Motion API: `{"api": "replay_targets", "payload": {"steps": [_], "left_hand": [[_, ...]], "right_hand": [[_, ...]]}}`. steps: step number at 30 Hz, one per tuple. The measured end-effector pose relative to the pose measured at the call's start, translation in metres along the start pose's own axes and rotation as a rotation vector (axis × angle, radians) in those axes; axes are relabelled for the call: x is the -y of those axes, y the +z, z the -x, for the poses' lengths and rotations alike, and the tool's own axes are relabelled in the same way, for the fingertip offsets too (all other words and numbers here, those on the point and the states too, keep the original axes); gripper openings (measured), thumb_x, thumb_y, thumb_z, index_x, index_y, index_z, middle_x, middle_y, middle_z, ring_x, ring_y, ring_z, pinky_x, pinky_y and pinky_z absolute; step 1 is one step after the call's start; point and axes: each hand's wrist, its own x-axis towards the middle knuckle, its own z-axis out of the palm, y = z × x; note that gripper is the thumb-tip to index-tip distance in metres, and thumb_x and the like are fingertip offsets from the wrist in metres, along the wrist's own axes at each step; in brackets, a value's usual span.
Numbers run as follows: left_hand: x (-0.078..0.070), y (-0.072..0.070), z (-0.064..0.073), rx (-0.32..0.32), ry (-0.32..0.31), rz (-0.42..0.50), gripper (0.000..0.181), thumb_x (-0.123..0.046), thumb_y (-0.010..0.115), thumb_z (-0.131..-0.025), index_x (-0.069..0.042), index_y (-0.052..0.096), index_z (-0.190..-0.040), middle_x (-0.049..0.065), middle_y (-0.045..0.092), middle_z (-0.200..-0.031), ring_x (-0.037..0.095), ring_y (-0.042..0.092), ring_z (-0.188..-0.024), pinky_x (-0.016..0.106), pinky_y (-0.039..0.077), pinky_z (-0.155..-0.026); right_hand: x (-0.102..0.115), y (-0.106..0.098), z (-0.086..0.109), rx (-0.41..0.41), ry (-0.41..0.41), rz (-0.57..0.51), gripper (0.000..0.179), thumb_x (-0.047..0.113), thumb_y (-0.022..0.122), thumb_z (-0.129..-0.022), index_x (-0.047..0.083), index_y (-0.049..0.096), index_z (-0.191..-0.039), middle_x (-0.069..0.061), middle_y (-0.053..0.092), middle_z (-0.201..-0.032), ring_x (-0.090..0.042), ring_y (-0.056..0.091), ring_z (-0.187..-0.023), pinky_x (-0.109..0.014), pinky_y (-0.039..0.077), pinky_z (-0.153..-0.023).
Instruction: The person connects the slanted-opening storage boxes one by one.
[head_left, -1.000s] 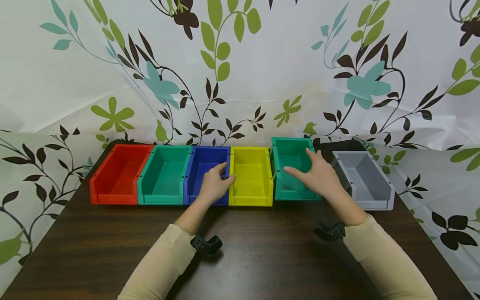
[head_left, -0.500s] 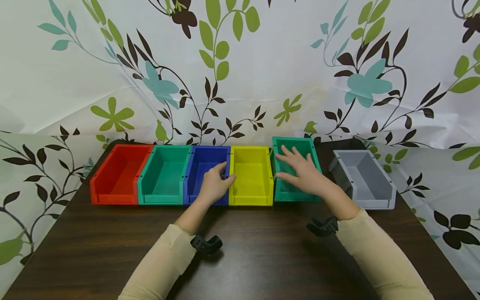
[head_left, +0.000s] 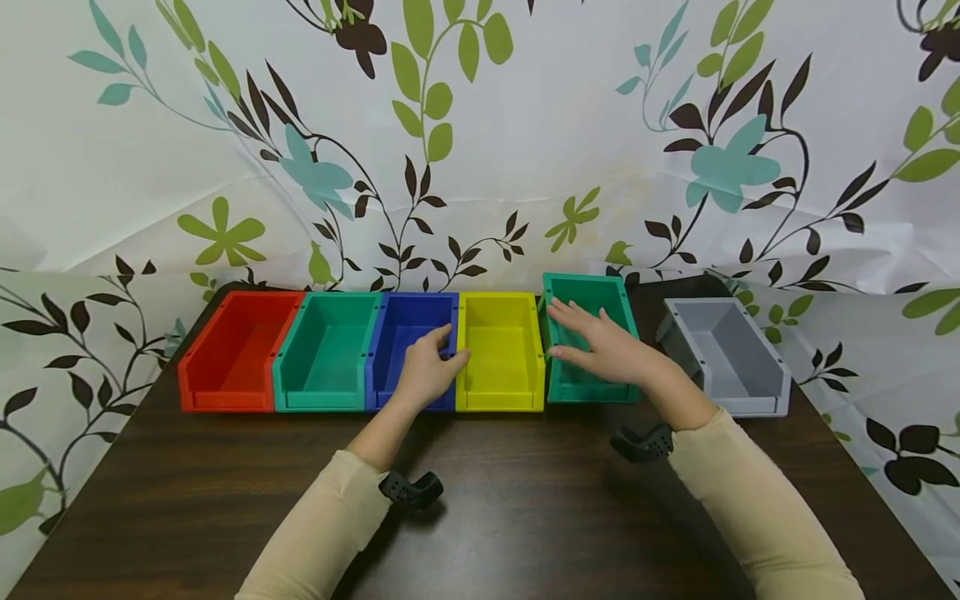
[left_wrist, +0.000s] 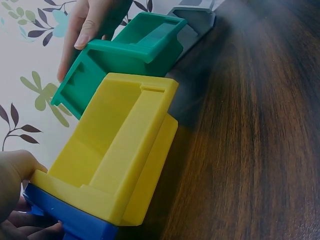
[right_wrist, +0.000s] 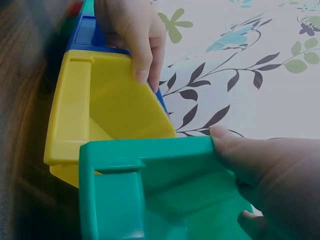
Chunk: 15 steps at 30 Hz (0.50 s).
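Note:
My left hand (head_left: 426, 367) pinches the adjoining side walls of a blue bin (head_left: 397, 321) and a yellow bin (head_left: 501, 346). Its thumb hangs over the yellow side, with the other fingers curled inside the blue bin. My right hand (head_left: 607, 350) reaches across a green bin (head_left: 591, 293), right of the yellow one. There the fingers lie fairly straight, their tips and the thumb at the bin's left rim. In the right wrist view the thumb (right_wrist: 232, 145) meets the rim of this green bin (right_wrist: 185, 185). The green bin sits farther back than the yellow one.
A red bin (head_left: 225, 394) and another green bin (head_left: 322, 400) stand left of the blue one, side by side. Apart at the right is a grey bin (head_left: 738, 408). All stand on a dark wooden table (head_left: 517, 500) before a leaf-patterned sheet (head_left: 510, 150).
My right hand has moved left over the right-hand green bin to its left rim, and its spread fingers have come closer together. My left hand has kept its place.

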Motion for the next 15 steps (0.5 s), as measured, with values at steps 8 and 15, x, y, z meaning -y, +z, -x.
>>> {"api": "replay_targets", "payload": {"steps": [8,15], "left_hand": [[-0.001,0.000,0.001,-0.009,0.014,-0.003,0.061,-0.025,0.064,-0.088,0.001,0.044,-0.139,0.022,0.055,-0.132,0.032,0.053,-0.124,0.045,0.048,-0.097],[-0.001,0.001,0.000,-0.003,0.007,-0.004,0.061,-0.027,0.064,-0.088,0.000,0.044,-0.139,0.022,0.055,-0.133,0.031,0.052,-0.125,0.045,0.047,-0.098]], "right_hand": [[0.000,-0.007,-0.006,0.043,0.017,0.032,0.076,0.041,0.058,-0.092,0.010,0.021,-0.151,-0.008,0.015,-0.159,-0.034,0.008,-0.147,-0.068,0.001,-0.110],[0.000,-0.014,-0.010,0.077,0.024,0.044,0.080,0.043,0.059,-0.090,0.009,0.021,-0.151,-0.008,0.014,-0.159,-0.036,0.008,-0.146,-0.069,0.003,-0.110]]}}
